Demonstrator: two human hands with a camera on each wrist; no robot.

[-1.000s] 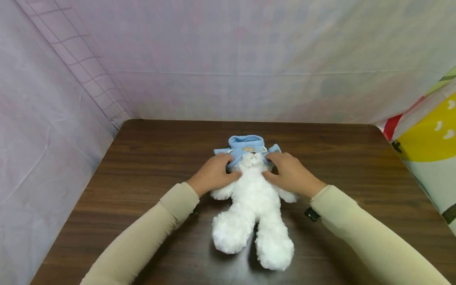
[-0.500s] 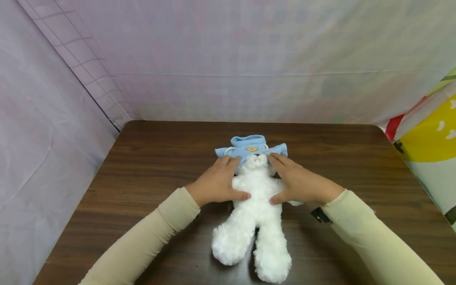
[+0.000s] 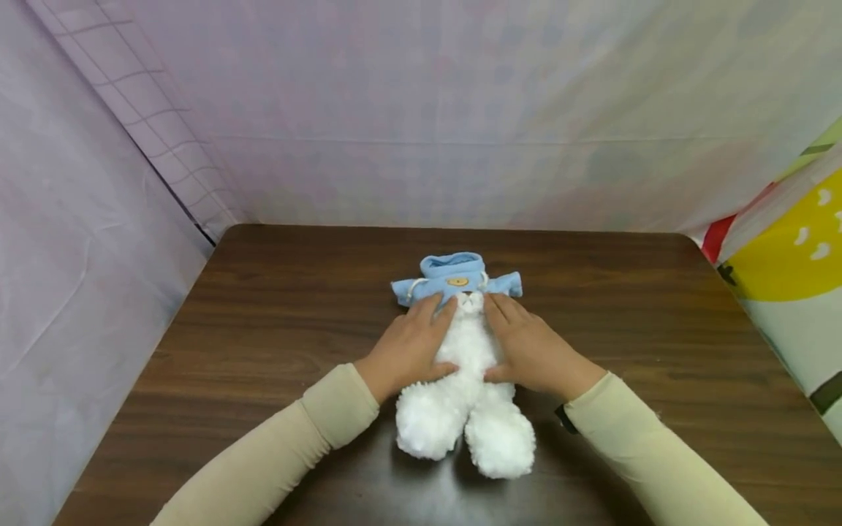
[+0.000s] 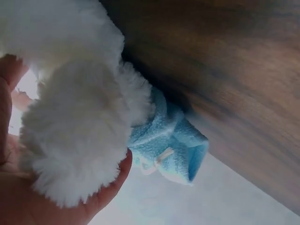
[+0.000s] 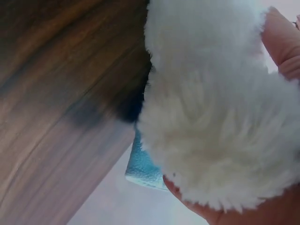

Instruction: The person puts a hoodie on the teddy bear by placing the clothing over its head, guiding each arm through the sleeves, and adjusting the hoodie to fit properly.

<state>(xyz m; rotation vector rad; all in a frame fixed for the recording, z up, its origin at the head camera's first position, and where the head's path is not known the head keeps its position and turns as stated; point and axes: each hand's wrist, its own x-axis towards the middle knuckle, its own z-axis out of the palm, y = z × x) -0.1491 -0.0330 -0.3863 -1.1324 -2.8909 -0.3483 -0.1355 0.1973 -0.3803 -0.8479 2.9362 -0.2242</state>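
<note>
A white fluffy plush toy (image 3: pixel 468 358) lies on its back in the head view, its feet toward me. A small light-blue garment (image 3: pixel 454 276) with a wooden button and white cords covers the upper part of its head; only the muzzle shows below. My left hand (image 3: pixel 411 343) holds the toy's left-hand side, thumb on the belly and fingers along the garment's hem. On the other side my right hand (image 3: pixel 536 347) grips it the same way. In both wrist views a fluffy arm (image 4: pixel 77 133) of the toy sits between thumb and fingers.
The toy rests on a dark brown wooden table (image 3: pixel 296 292). Pale cloth curtains (image 3: pixel 421 109) hang behind and at the left. A colourful yellow-patterned cloth (image 3: pixel 783 256) is at the right edge.
Both hands have slid from the head down to the toy's sides, taking in its arms. The garment's sleeves are spread wider. The feet came toward me, then moved back away.
</note>
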